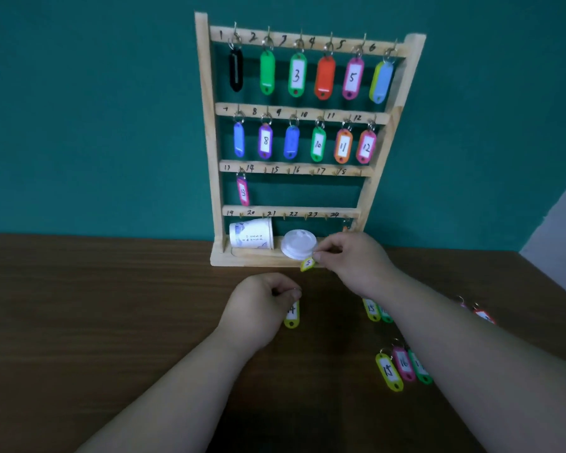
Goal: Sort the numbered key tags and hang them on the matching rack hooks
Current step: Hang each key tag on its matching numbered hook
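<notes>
Holding a key tag in each hand, a person stood over a dark wooden table [111, 305] in the lower half of the frame. A wooden key rack [208, 125] leaned against a teal wall at upper centre. Its top two rows, numbered 1 to 12, were full of coloured tags. The third row carried only the pink tag 13 [242, 191] at its left end.

The left hand [262, 308], at centre frame, had its fingers curled and pinched the ring of a yellow tag 14 [291, 317], which hung just above the table. The right hand [353, 259], near the rack's base, pinched a second yellow tag [307, 263] between thumb and fingertip; its number was too blurred to read.

More loose tags lay at lower right, among them a yellow tag 15 [389, 371] and a pink tag 16 [403, 362]. A paper cup [252, 237] lay on its side on the rack's base, beside a white lid [298, 245].

The sorting seemed about half done, with tag 14 the one in hand. Hanging it would likely mean lifting it to the bare hook 14 [264, 171], just right of tag 13, and slipping the ring over that small hook.
</notes>
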